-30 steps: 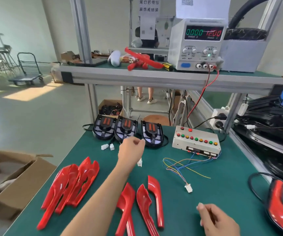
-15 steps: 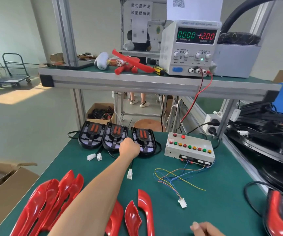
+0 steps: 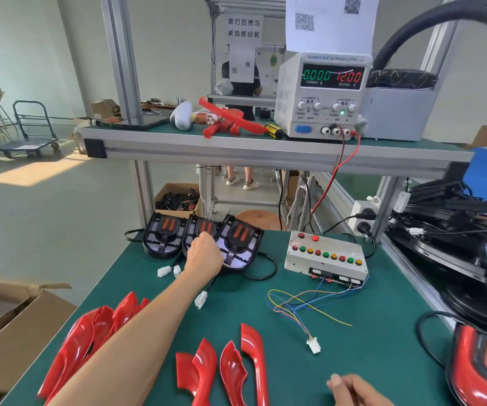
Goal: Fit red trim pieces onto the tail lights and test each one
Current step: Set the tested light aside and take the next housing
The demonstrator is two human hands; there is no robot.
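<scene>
Reaching my left hand [image 3: 204,253] up to mid-frame, fingers curled on the middle tail light [image 3: 200,230]. Right hand [image 3: 356,389] sits loosely curled bottom right, holding nothing. Red trim pieces [image 3: 236,367] lie bottom center.

Pale walls, grey floor [image 3: 46,218], sunlit patch [image 3: 28,174], hand trolley [image 3: 31,133].
</scene>
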